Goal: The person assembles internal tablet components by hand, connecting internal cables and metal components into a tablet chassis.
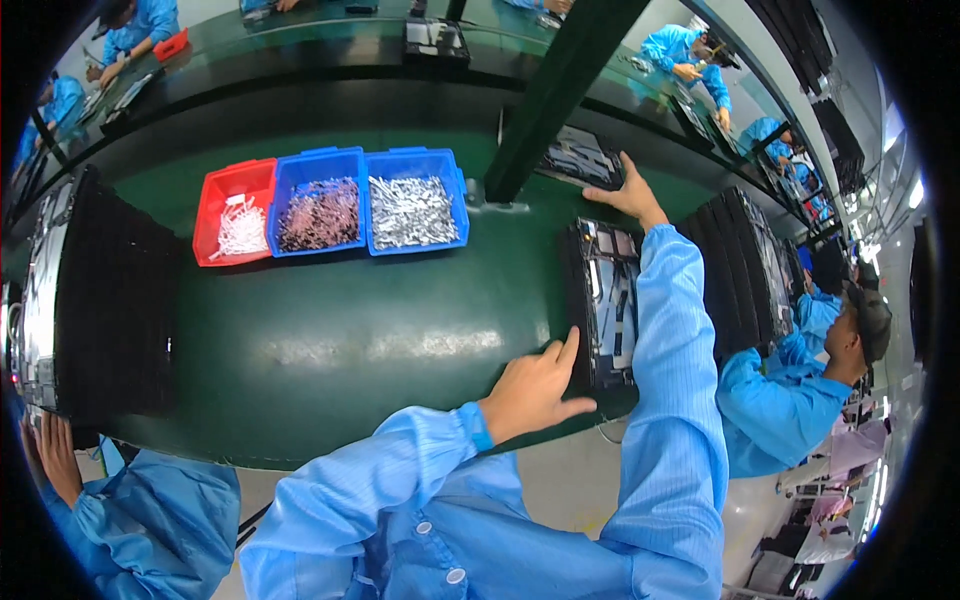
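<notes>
An open black flat device chassis (603, 300) with exposed inner parts lies on the green belt (340, 340) in front of me. My left hand (535, 388) rests against its near left edge, fingers spread, holding nothing. My right hand (629, 192) reaches far across, fingers laid on the near edge of a second black chassis (575, 158) further along the belt. Both arms wear light blue sleeves.
Three bins stand on the belt: a red bin (232, 212) with white pieces, a blue bin (318, 203) with dark screws, a blue bin (416, 200) with silver screws. A dark post (560, 95) rises beside them. A stack of black panels (95, 300) sits left. Co-workers stand right (800, 390) and lower left (150, 520).
</notes>
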{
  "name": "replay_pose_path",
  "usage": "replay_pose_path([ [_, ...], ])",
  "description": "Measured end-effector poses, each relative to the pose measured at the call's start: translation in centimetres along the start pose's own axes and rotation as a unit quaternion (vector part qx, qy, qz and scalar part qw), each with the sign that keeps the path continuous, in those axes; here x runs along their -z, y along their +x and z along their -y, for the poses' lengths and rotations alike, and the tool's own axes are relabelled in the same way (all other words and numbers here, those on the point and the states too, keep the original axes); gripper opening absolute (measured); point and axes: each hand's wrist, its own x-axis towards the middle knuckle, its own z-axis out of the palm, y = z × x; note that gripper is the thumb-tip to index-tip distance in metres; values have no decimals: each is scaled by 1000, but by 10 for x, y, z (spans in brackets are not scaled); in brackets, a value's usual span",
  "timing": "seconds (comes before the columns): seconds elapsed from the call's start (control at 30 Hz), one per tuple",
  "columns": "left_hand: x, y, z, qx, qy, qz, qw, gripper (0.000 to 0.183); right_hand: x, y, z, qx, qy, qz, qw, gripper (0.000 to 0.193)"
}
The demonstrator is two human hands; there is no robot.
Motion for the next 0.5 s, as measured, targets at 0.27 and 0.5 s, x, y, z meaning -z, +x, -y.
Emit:
replay_pose_path([
  [0.27, 107, -92, 36, 145, -121, -14, 982, 56, -26, 29, 40, 10, -115, 17, 993, 91],
  [0.5, 132, -104, 53, 189, -123, -89, 970, 33, -51, 56, 68, -47, -108, -6, 993, 53],
])
